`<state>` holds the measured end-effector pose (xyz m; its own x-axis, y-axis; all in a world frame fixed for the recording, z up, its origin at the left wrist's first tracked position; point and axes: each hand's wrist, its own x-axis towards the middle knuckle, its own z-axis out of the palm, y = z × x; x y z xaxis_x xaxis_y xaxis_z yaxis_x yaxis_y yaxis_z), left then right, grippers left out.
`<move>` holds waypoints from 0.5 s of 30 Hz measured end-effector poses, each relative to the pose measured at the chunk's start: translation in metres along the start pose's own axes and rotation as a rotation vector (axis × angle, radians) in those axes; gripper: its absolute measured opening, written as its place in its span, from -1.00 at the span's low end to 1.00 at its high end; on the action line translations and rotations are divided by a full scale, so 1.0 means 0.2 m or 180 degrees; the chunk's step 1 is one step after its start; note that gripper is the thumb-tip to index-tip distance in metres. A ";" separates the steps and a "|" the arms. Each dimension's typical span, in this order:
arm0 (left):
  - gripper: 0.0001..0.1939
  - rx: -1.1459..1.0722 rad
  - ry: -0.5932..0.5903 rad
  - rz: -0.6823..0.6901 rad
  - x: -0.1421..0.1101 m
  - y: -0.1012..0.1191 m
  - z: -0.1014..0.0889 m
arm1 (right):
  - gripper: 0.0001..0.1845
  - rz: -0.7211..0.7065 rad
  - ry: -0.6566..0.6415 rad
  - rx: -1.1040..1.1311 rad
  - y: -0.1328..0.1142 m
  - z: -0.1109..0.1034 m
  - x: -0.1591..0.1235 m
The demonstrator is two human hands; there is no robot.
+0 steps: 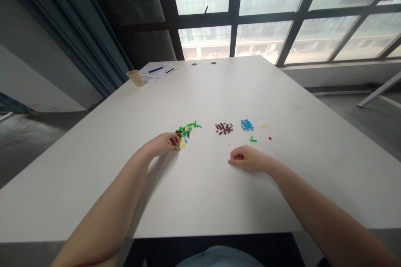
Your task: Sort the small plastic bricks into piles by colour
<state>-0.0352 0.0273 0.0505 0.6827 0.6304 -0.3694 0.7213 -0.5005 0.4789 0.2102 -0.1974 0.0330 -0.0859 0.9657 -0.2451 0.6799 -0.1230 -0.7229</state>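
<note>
Dozens of tiny plastic bricks (186,133) are heaped mid-bench (282,91); light, easily scattered, best pinched singly by edges. Heap is touched by left grip (159,144), hold unclear; right grip (249,158) is loosely closed, nothing visibly held.

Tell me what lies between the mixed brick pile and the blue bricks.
The head view shows a cluster of dark brown bricks on the white table between the mixed pile and the blue bricks.

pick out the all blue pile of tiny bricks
The blue pile, right of the dark brown pile; the pile by the left hand is mixed colours.
</note>
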 end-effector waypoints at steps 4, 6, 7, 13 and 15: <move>-0.75 0.0331 0.0127 -0.0107 0.01 -0.01 0.03 | -0.67 -0.0050 0.0016 -0.0026 0.01 0.00 0.00; -0.77 0.0451 0.0167 -0.0064 0.02 -0.01 0.03 | -0.68 -0.0081 0.0004 -0.0035 0.01 0.00 0.00; -0.78 0.0514 0.0199 -0.0036 0.02 0.00 0.03 | -0.68 -0.0089 -0.0004 -0.0037 0.01 0.00 0.00; -0.82 0.0827 0.0384 0.0101 0.01 0.04 0.05 | -0.69 -0.0067 -0.0033 0.0009 0.00 -0.01 -0.01; -0.82 0.0843 0.0398 0.0127 0.01 0.05 0.05 | -0.69 -0.0068 -0.0035 0.0024 0.00 0.00 -0.01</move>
<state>-0.0264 0.0180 0.0466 0.7032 0.6671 -0.2458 0.7109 -0.6533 0.2604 0.2115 -0.1987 0.0334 -0.1082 0.9655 -0.2367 0.6723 -0.1043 -0.7329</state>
